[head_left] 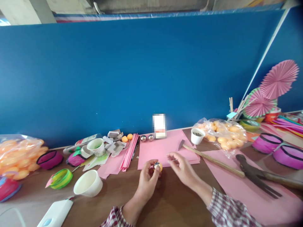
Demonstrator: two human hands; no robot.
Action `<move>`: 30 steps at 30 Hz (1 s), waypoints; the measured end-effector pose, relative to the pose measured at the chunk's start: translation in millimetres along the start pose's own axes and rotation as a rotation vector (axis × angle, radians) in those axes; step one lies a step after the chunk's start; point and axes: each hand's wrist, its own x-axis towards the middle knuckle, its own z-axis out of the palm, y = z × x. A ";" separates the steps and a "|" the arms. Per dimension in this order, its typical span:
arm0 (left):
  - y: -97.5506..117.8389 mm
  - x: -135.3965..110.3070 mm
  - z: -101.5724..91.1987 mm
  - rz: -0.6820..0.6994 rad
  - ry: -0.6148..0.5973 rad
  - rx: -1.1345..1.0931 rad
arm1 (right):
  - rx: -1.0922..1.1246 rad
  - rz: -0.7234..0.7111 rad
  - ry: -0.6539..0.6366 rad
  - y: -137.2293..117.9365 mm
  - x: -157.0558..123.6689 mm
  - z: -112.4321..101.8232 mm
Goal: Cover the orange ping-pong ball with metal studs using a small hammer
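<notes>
The background is filled by a blue panel (142, 69), below which a brown table (180, 201) is seen. On the table's right side, a pink sheet (248, 195) is partly covered by a claw hammer (251, 173). Farther left, a hammer with a pale handle (213, 159) is laid slantwise, its head over a pink stack (163, 151). A bag of orange balls (228, 132) is set beside a white cup (197, 139), and a white bowl (97, 186) is placed at the left.

Both forearms, in checked sleeves (229, 205), are extended inward from the near side. The left hand (147, 181) is angled up and rightward, its thumb and fingers wrapped around a held ball (156, 165). The right hand (183, 170) is angled up and leftward, just beside and apart, with its fingers loosely curled; whether anything is pinched there cannot be told.

At the stack's back left corner, 2 silvery balls (147, 137) are seen side by side. The held ball is kept near the stack's front edge, its silvery part turned leftward, its orange part toward the right hand; on so round a shape, no long axis can be told.
</notes>
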 end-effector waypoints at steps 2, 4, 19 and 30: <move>-1.0 0.1 0.5 -0.011 0.007 0.010 | -0.228 0.001 0.108 12.5 9.0 -19.0; -1.5 0.4 0.7 -0.016 -0.007 0.022 | -0.471 -0.009 0.104 22.0 15.4 -35.6; -9.0 3.7 -1.7 0.017 -0.021 0.016 | -0.672 -0.069 0.019 29.7 15.4 -37.3; -8.3 4.3 -0.5 0.003 -0.009 -0.014 | -0.646 -0.053 0.175 28.4 16.0 -34.4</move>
